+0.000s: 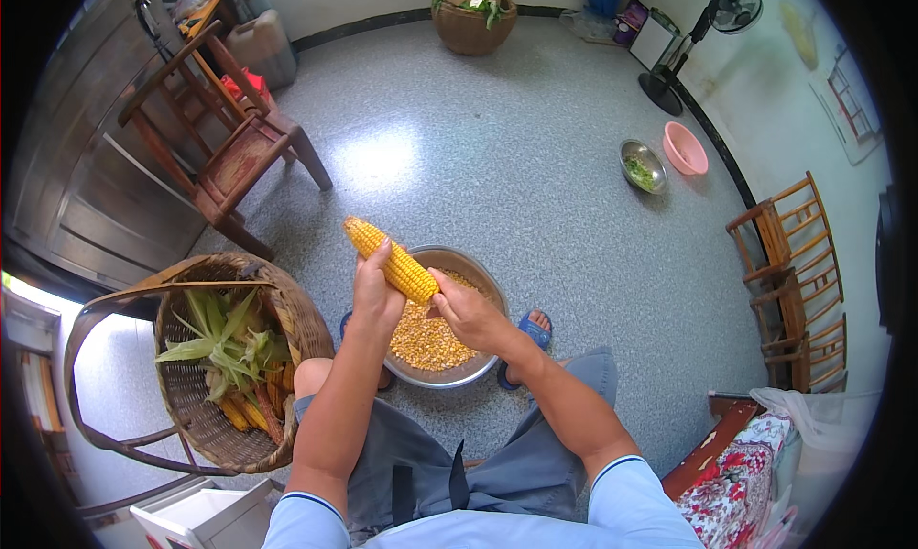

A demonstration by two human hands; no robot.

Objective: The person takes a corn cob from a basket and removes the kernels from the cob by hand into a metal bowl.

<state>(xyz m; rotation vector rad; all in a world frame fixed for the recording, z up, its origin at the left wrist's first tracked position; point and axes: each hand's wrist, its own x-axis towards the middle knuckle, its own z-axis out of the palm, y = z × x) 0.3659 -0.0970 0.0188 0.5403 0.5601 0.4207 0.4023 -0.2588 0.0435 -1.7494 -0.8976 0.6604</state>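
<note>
My left hand [376, 291] grips a yellow corn cob [393, 260] around its middle, thumb on top. The cob slants from upper left to lower right and is covered in kernels. At its lower right end my right hand [466, 309] has its thumb and fingers closed on it. Both hands are above a round metal basin [500, 283] that holds many loose corn kernels [430, 341]. To the left stands a woven basket [308, 312] with a tall handle; green husks [222, 341] and several corn cobs [247, 411] lie in it.
A worn wooden chair [240, 165] stands beyond the basket. Farther off are another basket [473, 29], a standing fan [674, 61], a metal bowl of greens [643, 167] and a pink basin [685, 148]. Small wooden chairs [789, 283] line the right wall. My sandalled feet flank the kernel basin.
</note>
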